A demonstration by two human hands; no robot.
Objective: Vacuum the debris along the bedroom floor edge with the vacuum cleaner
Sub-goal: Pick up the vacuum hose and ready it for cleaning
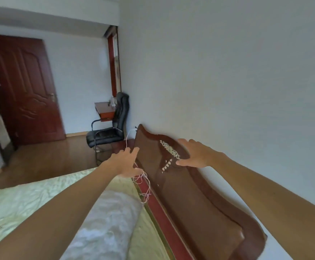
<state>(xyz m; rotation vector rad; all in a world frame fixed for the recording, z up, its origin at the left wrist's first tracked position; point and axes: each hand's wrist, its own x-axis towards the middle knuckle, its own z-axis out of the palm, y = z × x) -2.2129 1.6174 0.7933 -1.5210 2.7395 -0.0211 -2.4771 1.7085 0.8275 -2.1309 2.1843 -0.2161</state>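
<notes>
Loosely, the right hand [195,156] spread released fingers over the headboard [190,203]. A cord [143,177] dangled below the fingers of the left hand [127,163]; their grasp was unclear.

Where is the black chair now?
In the head view, the black chair stands left of centre, by the small desk, just beyond the headboard.

Both arms reach forward; left grip [127,163] holds a thin cord [142,175], right grip [194,154] splayed.

The door [23,87] is blurring and running off the left edge. Items [112,101] on the desk [101,108] are reading too small to identify. The left hand [126,163] is masking its contact with the cord [142,175].
</notes>
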